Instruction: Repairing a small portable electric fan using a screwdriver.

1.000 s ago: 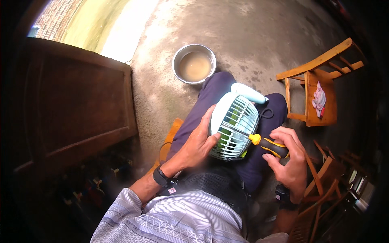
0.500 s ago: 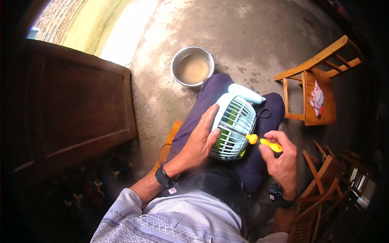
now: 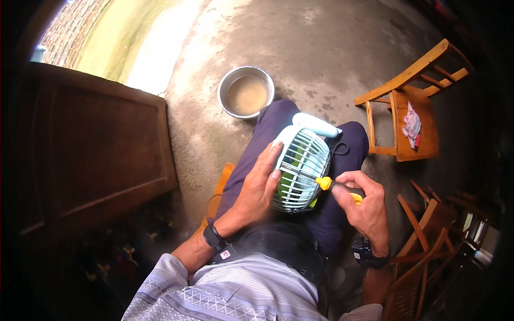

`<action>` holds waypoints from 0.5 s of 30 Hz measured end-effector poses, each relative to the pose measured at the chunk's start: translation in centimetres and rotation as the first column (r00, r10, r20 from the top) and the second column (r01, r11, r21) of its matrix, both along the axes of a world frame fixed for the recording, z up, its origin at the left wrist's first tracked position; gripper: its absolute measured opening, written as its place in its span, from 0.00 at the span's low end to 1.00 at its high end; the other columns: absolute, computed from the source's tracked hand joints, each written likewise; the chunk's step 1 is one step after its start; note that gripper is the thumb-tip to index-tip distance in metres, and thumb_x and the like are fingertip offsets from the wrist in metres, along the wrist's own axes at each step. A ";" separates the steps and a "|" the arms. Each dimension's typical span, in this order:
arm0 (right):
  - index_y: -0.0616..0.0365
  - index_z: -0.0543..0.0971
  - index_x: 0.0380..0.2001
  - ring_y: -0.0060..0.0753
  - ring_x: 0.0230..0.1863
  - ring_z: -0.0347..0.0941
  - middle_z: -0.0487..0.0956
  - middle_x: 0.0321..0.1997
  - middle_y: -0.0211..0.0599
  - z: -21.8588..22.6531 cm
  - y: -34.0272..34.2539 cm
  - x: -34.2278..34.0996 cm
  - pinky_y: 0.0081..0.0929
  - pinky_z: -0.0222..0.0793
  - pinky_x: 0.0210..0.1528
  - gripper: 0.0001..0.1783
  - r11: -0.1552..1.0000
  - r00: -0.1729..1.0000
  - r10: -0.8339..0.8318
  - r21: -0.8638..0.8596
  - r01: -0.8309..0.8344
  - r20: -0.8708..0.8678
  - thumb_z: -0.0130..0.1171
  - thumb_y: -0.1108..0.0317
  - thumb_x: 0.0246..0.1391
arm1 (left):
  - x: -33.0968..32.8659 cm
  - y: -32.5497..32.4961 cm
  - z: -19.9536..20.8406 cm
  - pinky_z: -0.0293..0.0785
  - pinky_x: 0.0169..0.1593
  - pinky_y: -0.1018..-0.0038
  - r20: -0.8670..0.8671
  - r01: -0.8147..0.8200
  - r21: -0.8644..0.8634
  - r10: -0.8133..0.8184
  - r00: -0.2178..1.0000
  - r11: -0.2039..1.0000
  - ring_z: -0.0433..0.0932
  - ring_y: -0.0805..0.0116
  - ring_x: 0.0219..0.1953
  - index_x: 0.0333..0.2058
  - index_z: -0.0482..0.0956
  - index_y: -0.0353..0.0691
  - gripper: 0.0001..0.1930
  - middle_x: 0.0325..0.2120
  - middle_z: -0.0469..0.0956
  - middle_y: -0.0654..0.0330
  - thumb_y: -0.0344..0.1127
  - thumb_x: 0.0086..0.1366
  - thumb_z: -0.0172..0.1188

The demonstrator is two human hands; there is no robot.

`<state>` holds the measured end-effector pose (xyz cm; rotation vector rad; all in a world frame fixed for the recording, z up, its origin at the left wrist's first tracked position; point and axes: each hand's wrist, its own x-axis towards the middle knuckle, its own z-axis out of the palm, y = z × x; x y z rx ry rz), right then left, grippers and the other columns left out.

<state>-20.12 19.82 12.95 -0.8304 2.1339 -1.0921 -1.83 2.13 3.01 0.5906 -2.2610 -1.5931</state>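
A light-blue caged fan [image 3: 303, 170] with green blades inside lies across my lap, its pale rounded handle or base resting between my knees. Wrapped over the left edge of its housing, my left hand [image 3: 260, 184] steadies it with the thumb near the grille. My right hand [image 3: 364, 206] grips the yellow and black handle of a screwdriver [image 3: 325, 183]. Its metal shaft passes through the grille bars into the fan; the tip is hard to make out inside. A dark cord loop [image 3: 340, 148] sticks out beside the fan.
On the concrete floor ahead stands a metal basin [image 3: 246, 92] of murky water. To the right is a wooden chair [image 3: 415, 125] with a crumpled pink cloth [image 3: 411, 126] on its seat. Folded wooden furniture [image 3: 423, 241] lies lower right; a dark wooden door [image 3: 101, 150] fills the left.
My right fingers have shifted on the screwdriver handle, its dark side now showing where more yellow showed before. The screwdriver stays in the grille. The whole view has shifted slightly.
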 end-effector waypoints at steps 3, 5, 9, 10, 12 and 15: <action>0.66 0.82 0.41 0.42 0.36 0.83 0.82 0.36 0.44 0.0 0.4 -0.8 0.33 0.77 0.40 0.11 0.983 0.967 0.118 -0.109 -0.146 -0.228 0.71 0.74 0.56 | 0.0 0.1 0.3 0.50 0.79 0.61 0.026 -0.011 0.022 0.010 1.000 1.000 0.56 0.51 0.79 0.75 0.60 0.31 0.28 0.74 0.62 0.45 0.31 0.79 0.46; 0.66 0.82 0.41 0.44 0.37 0.83 0.81 0.38 0.44 -0.1 0.7 -0.7 0.33 0.77 0.39 0.12 0.982 0.948 0.124 -0.104 -0.161 -0.294 0.72 0.75 0.55 | -0.1 0.1 0.2 0.50 0.79 0.61 0.034 -0.016 0.020 0.015 0.999 1.000 0.56 0.51 0.79 0.75 0.60 0.31 0.28 0.75 0.62 0.45 0.31 0.79 0.45; 0.66 0.82 0.40 0.47 0.38 0.83 0.82 0.40 0.48 -1.0 1.3 -0.4 0.34 0.76 0.37 0.09 0.976 0.912 0.120 -0.123 -0.182 -0.393 0.70 0.76 0.57 | -0.2 0.1 0.1 0.49 0.79 0.61 0.026 -0.010 0.021 0.010 1.000 1.000 0.56 0.51 0.79 0.75 0.60 0.31 0.28 0.75 0.62 0.45 0.31 0.79 0.45; 0.66 0.82 0.40 0.47 0.38 0.83 0.82 0.40 0.48 -1.3 1.5 -0.3 0.34 0.76 0.37 0.09 0.976 0.912 0.118 -0.123 -0.179 -0.392 0.70 0.76 0.57 | -0.2 0.1 0.1 0.49 0.80 0.61 0.030 -0.008 0.014 0.007 1.000 1.000 0.56 0.51 0.79 0.75 0.59 0.31 0.28 0.75 0.62 0.45 0.31 0.79 0.45; 0.66 0.82 0.40 0.47 0.38 0.83 0.83 0.42 0.50 -1.4 1.7 0.1 0.34 0.76 0.37 0.07 0.996 0.999 0.034 0.077 -0.035 0.005 0.67 0.76 0.60 | -0.2 0.2 0.0 0.49 0.80 0.61 0.033 -0.002 0.008 0.002 0.999 1.000 0.56 0.51 0.79 0.75 0.59 0.31 0.28 0.75 0.62 0.45 0.31 0.79 0.45; 0.66 0.81 0.43 0.48 0.39 0.83 0.83 0.43 0.52 -0.2 0.5 -0.2 0.37 0.77 0.40 0.09 0.976 0.980 -0.086 0.212 0.047 0.178 0.67 0.74 0.62 | 0.0 0.1 -0.2 0.50 0.79 0.61 0.036 -0.013 -0.008 0.013 0.999 1.000 0.56 0.52 0.79 0.75 0.58 0.32 0.29 0.75 0.61 0.45 0.32 0.79 0.45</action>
